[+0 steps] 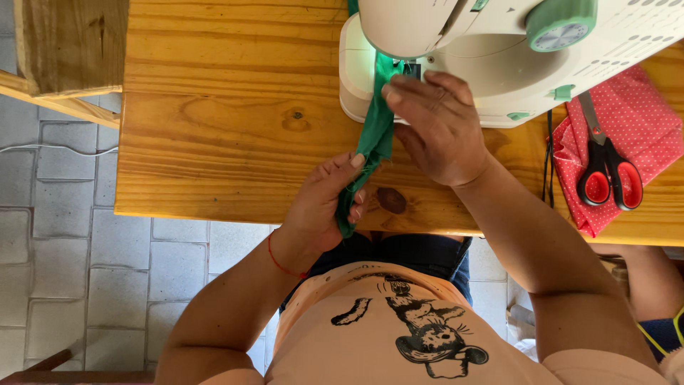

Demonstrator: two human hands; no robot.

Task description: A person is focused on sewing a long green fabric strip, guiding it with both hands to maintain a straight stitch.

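Wooden table (pixel 214 128) carries a sewing machine (pixel 456 57); left hand (pixel 324 203) grips green fabric strip (pixel 374 135), right hand (pixel 438 128) presses it flat, fingers extended.

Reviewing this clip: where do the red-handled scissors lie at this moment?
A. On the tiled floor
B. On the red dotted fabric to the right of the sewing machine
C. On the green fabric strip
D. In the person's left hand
B. The red-handled scissors rest on the red dotted fabric on the wooden table, right of the sewing machine, apart from both hands.
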